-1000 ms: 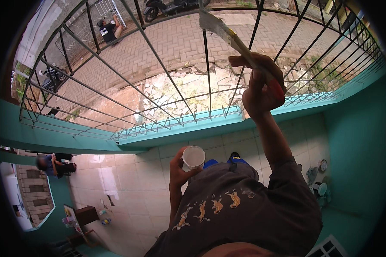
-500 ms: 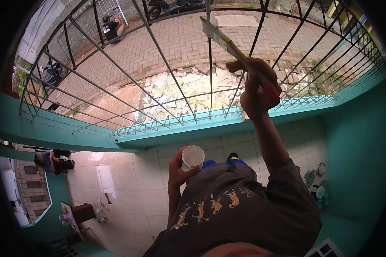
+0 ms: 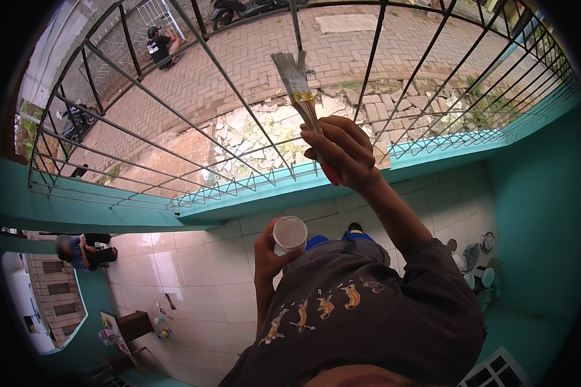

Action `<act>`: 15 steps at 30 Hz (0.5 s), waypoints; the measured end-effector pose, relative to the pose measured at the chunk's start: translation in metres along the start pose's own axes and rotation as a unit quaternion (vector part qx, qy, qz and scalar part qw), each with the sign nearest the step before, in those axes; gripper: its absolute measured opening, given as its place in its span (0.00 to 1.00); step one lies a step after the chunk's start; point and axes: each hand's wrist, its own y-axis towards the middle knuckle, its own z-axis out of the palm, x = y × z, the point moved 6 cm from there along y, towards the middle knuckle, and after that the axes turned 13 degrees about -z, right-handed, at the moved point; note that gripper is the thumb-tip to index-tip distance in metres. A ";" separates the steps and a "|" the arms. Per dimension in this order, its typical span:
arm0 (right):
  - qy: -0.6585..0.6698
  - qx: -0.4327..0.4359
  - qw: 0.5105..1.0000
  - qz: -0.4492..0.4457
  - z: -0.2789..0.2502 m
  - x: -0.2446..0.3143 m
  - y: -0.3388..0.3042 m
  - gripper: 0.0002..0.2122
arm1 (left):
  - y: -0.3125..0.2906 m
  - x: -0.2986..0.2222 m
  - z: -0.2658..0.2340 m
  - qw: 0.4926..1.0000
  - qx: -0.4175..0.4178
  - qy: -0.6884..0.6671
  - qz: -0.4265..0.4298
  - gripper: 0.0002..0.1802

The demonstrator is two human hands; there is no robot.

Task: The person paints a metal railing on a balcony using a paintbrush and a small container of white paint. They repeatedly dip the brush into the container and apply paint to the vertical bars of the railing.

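Raised in front of the window bars, my right hand (image 3: 347,153) is closed round the handle of a flat paintbrush (image 3: 302,97). Its grey-coated bristles point up and are split at the tip, beside an upright bar (image 3: 295,29); whether they touch it I cannot tell. Lower down, close to my body, my left hand (image 3: 265,253) grips a white cup (image 3: 290,233) with greyish-white contents. The metal grille (image 3: 219,74) curves across the view; some bars look grey, others black.
A turquoise ledge (image 3: 265,199) runs beneath the grille. Paint tins (image 3: 486,276) stand on the tiled floor at right. A low table (image 3: 117,332) and a seated person (image 3: 87,250) are at left. Outside, another person (image 3: 161,48) crouches near a motorcycle (image 3: 252,9) and rubble.
My right hand has come down and to the left, and the brush now points more upright. My left hand keeps the cup in about the same place.
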 end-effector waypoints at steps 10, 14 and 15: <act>-0.006 0.026 1.000 -0.017 0.002 -0.006 0.009 0.23 | 0.002 0.003 0.001 1.000 0.003 0.013 -0.004 0.40; 0.035 0.041 0.998 -0.016 0.002 0.011 -0.002 0.21 | 0.003 0.001 0.002 1.000 0.001 -0.001 -0.003 0.40; 0.041 0.019 0.999 -0.008 -0.001 0.009 -0.002 0.22 | 0.002 0.001 0.001 1.000 -0.002 -0.004 -0.001 0.40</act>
